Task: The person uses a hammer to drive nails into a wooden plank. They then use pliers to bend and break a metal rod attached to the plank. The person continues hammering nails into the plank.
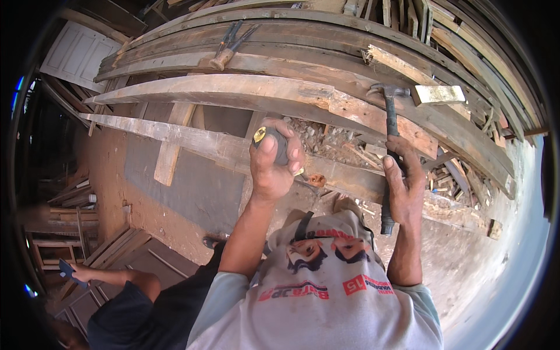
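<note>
Raised over the nearer beam [216,146], my left hand [269,172] is closed around a rounded black tape measure [280,147] with yellow parts; my fingers cover much of it. On the other side, my right hand [405,186] grips a claw hammer [392,119] by its dark handle, with the metal head up and away from me. The hammer head appears close to the long planks, beside a pale wood block [440,94]; whether it touches them I cannot tell. Between my hands, the nearer beam has a splintered reddish hollow [315,180].
Hand tools with dark handles [232,42] lie on the stacked planks [280,52] at the far side. Wood scraps and rubble [332,140] fill the gap between beams. At lower left, another person's hand [87,273] holds a flat blue thing. A pale wall [525,245] stands right.
</note>
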`<state>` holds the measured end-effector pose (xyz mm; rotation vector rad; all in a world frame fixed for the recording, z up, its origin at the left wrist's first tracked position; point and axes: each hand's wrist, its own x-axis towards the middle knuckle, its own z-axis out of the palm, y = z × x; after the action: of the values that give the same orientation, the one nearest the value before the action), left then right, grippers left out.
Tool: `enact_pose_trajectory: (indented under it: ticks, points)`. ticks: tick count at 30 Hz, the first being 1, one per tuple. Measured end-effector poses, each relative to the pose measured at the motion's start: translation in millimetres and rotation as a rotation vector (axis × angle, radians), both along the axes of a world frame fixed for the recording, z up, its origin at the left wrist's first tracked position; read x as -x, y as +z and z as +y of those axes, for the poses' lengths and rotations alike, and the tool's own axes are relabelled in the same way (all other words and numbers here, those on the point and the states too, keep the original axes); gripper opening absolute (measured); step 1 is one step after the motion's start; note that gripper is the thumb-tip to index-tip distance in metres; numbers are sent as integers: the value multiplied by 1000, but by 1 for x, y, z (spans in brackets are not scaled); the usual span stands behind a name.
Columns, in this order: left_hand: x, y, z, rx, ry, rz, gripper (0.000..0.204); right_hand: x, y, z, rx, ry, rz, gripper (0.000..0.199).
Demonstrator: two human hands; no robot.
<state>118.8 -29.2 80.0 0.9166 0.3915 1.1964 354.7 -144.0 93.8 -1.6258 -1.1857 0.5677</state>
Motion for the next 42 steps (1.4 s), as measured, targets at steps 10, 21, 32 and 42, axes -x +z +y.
enact_pose_trajectory:
  ticks: [10,21,32,42]
  points:
    - [-10,2,14,139,-321,-298,52,-3,1,-6,11,18,-5,38]
    - [-21,-13,-4,-179,22,70,44,2,2,-4,32,-108,-93,54]
    - [0,0,-26,-216,14,461,28,-18,13,11,243,15,141,68]
    - [2,7,-33,-270,13,496,20,4,90,-29,97,210,64,56]
